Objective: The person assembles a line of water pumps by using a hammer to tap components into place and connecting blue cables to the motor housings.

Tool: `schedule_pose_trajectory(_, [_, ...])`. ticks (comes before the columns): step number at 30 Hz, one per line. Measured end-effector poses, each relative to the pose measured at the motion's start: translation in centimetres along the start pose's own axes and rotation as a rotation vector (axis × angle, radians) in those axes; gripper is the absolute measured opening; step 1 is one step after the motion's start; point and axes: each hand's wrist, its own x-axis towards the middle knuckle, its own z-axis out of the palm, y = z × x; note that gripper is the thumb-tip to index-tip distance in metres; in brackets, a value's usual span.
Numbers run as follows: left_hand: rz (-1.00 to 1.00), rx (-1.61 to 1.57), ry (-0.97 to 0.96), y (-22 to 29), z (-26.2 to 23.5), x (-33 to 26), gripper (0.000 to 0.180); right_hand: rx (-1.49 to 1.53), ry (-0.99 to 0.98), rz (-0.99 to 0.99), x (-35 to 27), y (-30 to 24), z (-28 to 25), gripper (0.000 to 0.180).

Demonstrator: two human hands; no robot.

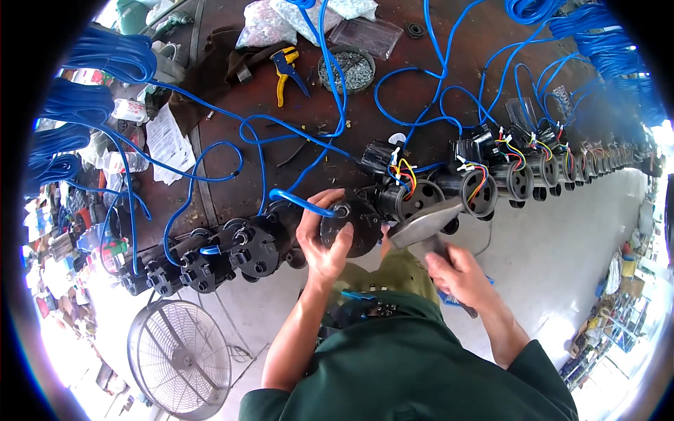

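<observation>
My left hand (321, 245) is closed round a black round end cap (359, 231) of a cylindrical housing at the table's front edge. A thick blue cable (302, 202) runs over its fingers to the cap. In my right hand (460, 275) is a hammer (427, 223), its grey metal head just right of the cap and apart from it. Beside the hammer head stands an open black housing (420, 196) with red, yellow and blue wires coming out. Left of my left hand sits a capped black housing (254, 245).
More open housings (516, 181) with coloured wires line the edge rightward. Blue cable coils (112, 56) lie at both sides. Farther back are yellow-and-blue wire strippers (284, 70), a bowl of small parts (347, 69) and plastic bags (267, 27). A floor fan (181, 358) stands lower left.
</observation>
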Motion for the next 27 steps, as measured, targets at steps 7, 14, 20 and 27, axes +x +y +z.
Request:
schedule_pose_trajectory(7, [-0.011, -0.029, -0.009, -0.1, 0.0, -0.1, 0.057, -0.27, 0.156, -0.137, 0.5, 0.8, 0.8, 0.033])
schedule_pose_trajectory(14, [-0.024, -0.05, -0.041, -0.2, -0.3, 0.2, 0.055, -0.106, 0.183, -0.149, -0.6, -1.6, 0.7, 0.019])
schedule_pose_trajectory(20, [0.02, -0.05, -0.071, 0.0, -0.4, 0.0, 0.063, -0.266, 0.175, -0.195, -0.6, 0.0, 1.2, 0.025])
schedule_pose_trajectory(27, [0.187, 0.111, -0.198, -3.2, -1.3, -1.4, 0.117, -0.383, 0.17, -0.206, -1.3, -1.1, 2.4, 0.027])
